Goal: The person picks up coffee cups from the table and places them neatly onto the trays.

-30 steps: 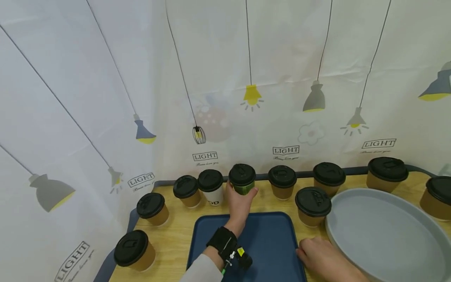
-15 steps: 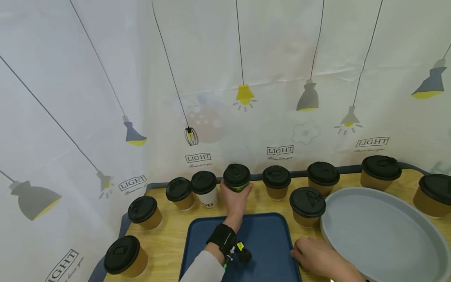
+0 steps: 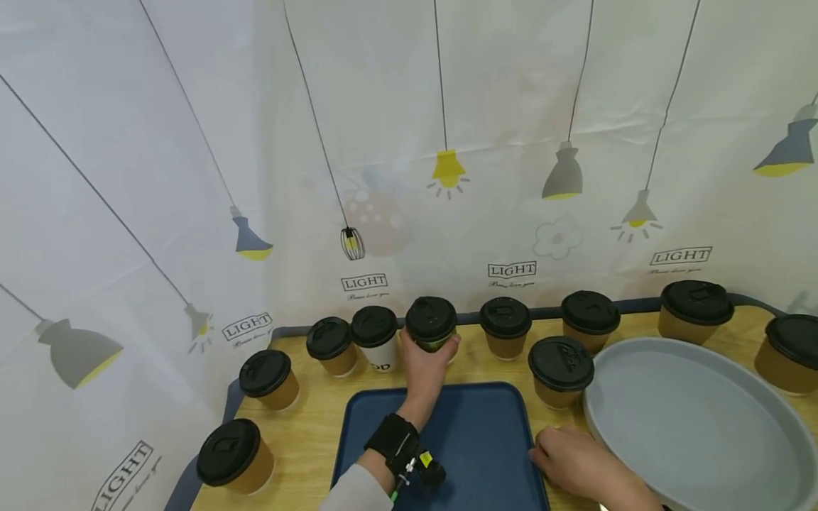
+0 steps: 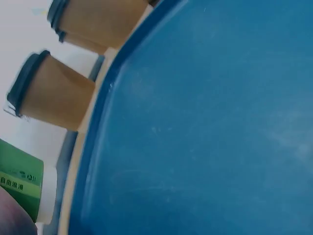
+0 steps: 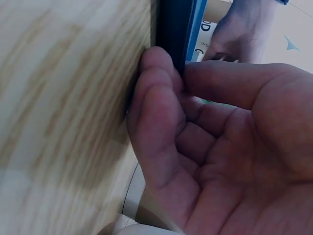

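A green paper cup (image 3: 433, 328) with a black lid stands in the back row of cups, just beyond the blue tray (image 3: 486, 426). My left hand (image 3: 423, 363) reaches over the tray and grips the cup's side; its green wall (image 4: 19, 188) shows at the lower left of the left wrist view. My right hand (image 3: 565, 461) lies at the tray's right edge. Its curled fingers (image 5: 154, 93) and thumb pinch the tray's rim (image 5: 173, 29) against the wooden table (image 5: 58, 98).
Several brown cups with black lids line the table's back and left, with a white cup (image 3: 377, 341) left of the green one. One brown cup (image 3: 559, 372) stands between the blue tray and a large grey round tray (image 3: 696, 426) on the right. A printed curtain hangs behind.
Almost nothing has moved: my left hand stays wrapped round the green cup and my right hand stays at the tray's edge. Only the view has shifted slightly.
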Demonstrator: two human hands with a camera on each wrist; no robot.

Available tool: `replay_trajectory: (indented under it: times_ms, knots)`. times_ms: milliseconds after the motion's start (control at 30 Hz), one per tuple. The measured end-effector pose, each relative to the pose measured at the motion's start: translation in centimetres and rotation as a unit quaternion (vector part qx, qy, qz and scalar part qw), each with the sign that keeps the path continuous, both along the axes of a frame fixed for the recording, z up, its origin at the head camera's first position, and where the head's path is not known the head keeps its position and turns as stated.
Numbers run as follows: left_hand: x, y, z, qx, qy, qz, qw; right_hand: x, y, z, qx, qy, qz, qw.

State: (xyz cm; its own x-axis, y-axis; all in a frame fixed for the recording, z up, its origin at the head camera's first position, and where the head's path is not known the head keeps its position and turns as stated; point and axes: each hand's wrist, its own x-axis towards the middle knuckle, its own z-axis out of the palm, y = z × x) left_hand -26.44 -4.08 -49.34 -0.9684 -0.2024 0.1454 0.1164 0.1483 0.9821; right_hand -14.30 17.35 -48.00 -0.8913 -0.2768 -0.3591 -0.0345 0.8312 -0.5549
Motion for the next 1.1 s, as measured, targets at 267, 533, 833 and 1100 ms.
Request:
replay_trajectory:
  times_ms: [267,533,833,1100]
  knots:
    - [2.6,-1.3,1.2,0.008,0.042,-0.130,0.9905,-0.4,0.4,-0.3,-0.001,0.008,0.006,1.0000]
    - [4.1,-2.2,1.4,0.029,0.047,-0.317,0.9468,-0.9,0.7,-1.5,0.005,0.006,0.040,0.9992]
    - [4.6,-1.6,0.9,-0.014,0.012,-0.385,0.9227,0.3,0.0,0.0,-0.012,0.034,0.008,0.9993]
    - [3.8,-1.1,0.3,-0.031,-0.005,-0.419,0.9076,0.3,0.0,0.1,-0.004,0.032,0.005,0.9995]
